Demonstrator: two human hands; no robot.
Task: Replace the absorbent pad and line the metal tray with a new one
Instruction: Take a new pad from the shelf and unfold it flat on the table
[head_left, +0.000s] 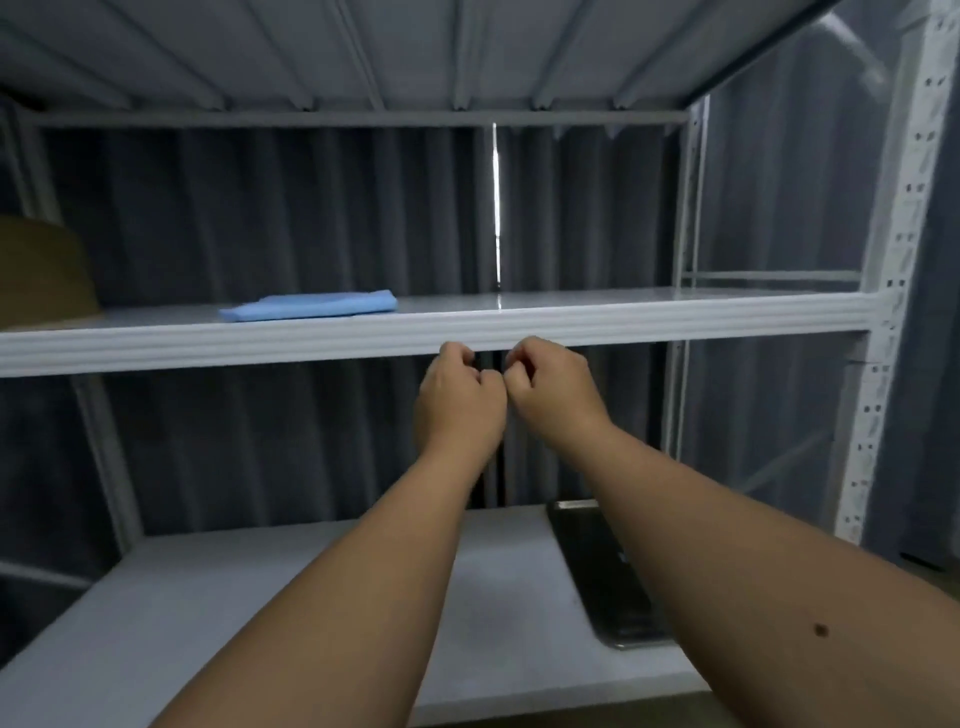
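Two bare forearms are reaching forward and up from the bottom of the view toward a white metal shelving unit (878, 332) that is standing in front of a dark grey curtain (291, 218). The left hand (460, 397) and the right hand (550, 389) are hovering side by side just below the front edge of the middle shelf (571, 314), with their knuckles almost touching. Both hands are curling into loose fists, fingers folded in toward the palms; nothing can be seen in either grip, and whether they are pinching something small between them cannot be told. A folded blue absorbent pad (311, 305) is lying flat on the middle shelf, up and to the left of the hands and well apart from them, its long axis running left to right along the shelf. On the lower shelf (260, 597), a dark metal tray (605, 577) is sitting near the right side, partly hidden behind the right forearm, its long axis running from the curtain toward the viewer. A tan rounded object (41, 270) is resting at the far left of the middle shelf; what it is cannot be made out.
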